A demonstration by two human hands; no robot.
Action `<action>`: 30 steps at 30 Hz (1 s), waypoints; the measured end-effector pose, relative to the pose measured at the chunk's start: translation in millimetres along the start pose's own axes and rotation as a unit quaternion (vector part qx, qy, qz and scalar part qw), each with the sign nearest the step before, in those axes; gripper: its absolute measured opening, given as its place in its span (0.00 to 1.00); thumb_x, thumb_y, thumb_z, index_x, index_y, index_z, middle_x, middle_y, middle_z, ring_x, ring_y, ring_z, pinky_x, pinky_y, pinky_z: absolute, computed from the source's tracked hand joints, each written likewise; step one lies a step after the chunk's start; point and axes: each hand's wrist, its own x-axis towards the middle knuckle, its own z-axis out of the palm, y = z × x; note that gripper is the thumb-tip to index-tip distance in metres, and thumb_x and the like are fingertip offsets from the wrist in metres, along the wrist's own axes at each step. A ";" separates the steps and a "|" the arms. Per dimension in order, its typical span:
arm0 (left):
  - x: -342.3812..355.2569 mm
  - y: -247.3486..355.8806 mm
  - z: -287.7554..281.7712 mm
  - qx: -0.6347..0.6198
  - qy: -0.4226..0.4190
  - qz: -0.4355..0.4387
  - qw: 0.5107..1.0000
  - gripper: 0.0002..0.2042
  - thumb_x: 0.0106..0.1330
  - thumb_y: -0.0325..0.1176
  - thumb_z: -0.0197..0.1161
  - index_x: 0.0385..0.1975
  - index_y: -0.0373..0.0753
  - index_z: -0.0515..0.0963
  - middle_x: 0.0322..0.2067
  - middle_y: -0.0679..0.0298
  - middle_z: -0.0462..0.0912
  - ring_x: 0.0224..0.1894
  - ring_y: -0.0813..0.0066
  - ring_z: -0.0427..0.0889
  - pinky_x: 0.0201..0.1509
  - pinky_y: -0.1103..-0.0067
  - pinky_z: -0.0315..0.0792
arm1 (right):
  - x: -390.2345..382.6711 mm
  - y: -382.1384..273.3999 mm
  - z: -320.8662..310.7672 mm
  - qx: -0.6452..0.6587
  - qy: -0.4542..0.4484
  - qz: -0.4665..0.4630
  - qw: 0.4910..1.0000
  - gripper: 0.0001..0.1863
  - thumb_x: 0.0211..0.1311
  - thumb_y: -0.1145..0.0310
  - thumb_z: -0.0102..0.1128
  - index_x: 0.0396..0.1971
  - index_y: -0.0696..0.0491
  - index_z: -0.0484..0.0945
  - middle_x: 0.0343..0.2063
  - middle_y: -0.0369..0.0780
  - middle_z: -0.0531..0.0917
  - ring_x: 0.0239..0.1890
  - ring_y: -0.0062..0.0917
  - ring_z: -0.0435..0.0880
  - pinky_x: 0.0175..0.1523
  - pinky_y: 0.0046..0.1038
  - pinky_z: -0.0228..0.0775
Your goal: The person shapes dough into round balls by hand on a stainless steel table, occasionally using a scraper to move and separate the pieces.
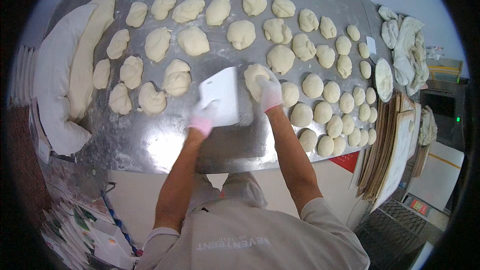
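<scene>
My left hand (205,112), in a white glove with a pink cuff, is closed on a flat white dough scraper (220,97) tilted over the metal table. On the right, my gloved right hand (270,90) rests against a pale dough lump (255,81), its fingers curled over the lump's right side. A gap of bare metal lies between scraper and lump. Rough dough pieces (193,41) spread over the left and far parts of the table. Smooth round dough balls (313,85) sit in rows right of my right hand.
A long dough slab (92,55) lies at the left edge, partly under white cloth (57,80). At the right stand a bowl of flour (384,80), crumpled cloths (410,50) and stacked boards (382,145). The metal table's near edge (150,170) runs before my body.
</scene>
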 end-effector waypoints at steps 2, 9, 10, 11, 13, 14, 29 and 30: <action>-14.3 -26.5 -62.1 0.006 -0.027 -0.005 1.000 0.20 0.63 0.44 0.62 0.47 0.33 0.80 0.39 0.55 0.86 0.42 0.67 0.83 0.49 0.74 0.73 | -11.9 -27.2 -0.4 0.116 0.051 0.038 0.991 0.23 0.58 0.72 0.59 0.54 0.61 0.74 0.45 0.40 0.82 0.48 0.24 0.80 0.52 0.23 0.72; -58.9 -5.1 -126.5 0.352 0.091 -0.098 0.926 0.23 0.59 0.39 0.66 0.53 0.35 0.76 0.45 0.49 0.82 0.48 0.55 0.81 0.54 0.68 0.72 | -6.4 -7.6 22.1 -0.446 0.092 -0.246 0.855 0.13 0.54 0.73 0.56 0.41 0.54 0.80 0.39 0.45 0.83 0.42 0.43 0.80 0.49 0.40 0.73; -61.5 -13.3 -124.5 0.352 0.088 -0.097 0.927 0.23 0.59 0.39 0.66 0.53 0.35 0.76 0.45 0.49 0.82 0.48 0.55 0.81 0.54 0.68 0.72 | -12.9 -1.8 34.3 -0.460 0.021 -0.282 0.842 0.14 0.52 0.73 0.56 0.40 0.53 0.81 0.40 0.44 0.83 0.43 0.44 0.80 0.49 0.41 0.73; -64.9 -26.2 -126.0 0.379 0.160 -0.008 0.911 0.23 0.58 0.36 0.65 0.54 0.36 0.74 0.44 0.49 0.80 0.49 0.53 0.78 0.55 0.67 0.70 | -19.8 2.1 52.2 -0.462 -0.056 -0.315 0.827 0.14 0.51 0.73 0.56 0.40 0.53 0.81 0.40 0.44 0.83 0.43 0.44 0.79 0.49 0.42 0.72; -70.0 -29.1 -124.1 0.396 0.229 0.083 0.886 0.24 0.58 0.33 0.64 0.55 0.36 0.73 0.43 0.49 0.78 0.49 0.50 0.76 0.56 0.66 0.68 | -56.6 3.7 77.9 -0.433 -0.180 -0.388 0.794 0.13 0.53 0.72 0.56 0.39 0.52 0.81 0.41 0.41 0.83 0.43 0.40 0.80 0.49 0.38 0.73; -75.3 -21.5 -117.4 0.381 0.199 0.075 0.900 0.24 0.57 0.30 0.63 0.56 0.36 0.73 0.46 0.50 0.77 0.51 0.50 0.74 0.57 0.65 0.67 | -78.8 1.7 78.2 -0.406 -0.203 -0.387 0.803 0.12 0.54 0.72 0.55 0.39 0.52 0.81 0.42 0.41 0.83 0.43 0.38 0.80 0.49 0.36 0.73; -87.7 -37.8 -87.0 0.317 0.105 0.184 0.924 0.17 0.58 0.25 0.62 0.49 0.33 0.77 0.48 0.50 0.78 0.53 0.52 0.74 0.61 0.65 0.66 | 5.9 -40.1 74.2 -0.518 -0.056 -0.161 0.838 0.12 0.57 0.75 0.50 0.39 0.54 0.80 0.41 0.49 0.82 0.40 0.44 0.82 0.47 0.36 0.77; -85.0 -42.2 -85.5 0.309 0.098 0.185 0.928 0.16 0.58 0.25 0.62 0.48 0.33 0.77 0.48 0.50 0.78 0.53 0.52 0.74 0.61 0.65 0.66 | -10.4 -33.5 81.7 -0.518 -0.101 -0.199 0.825 0.12 0.57 0.75 0.51 0.40 0.53 0.80 0.43 0.47 0.82 0.42 0.43 0.81 0.49 0.36 0.75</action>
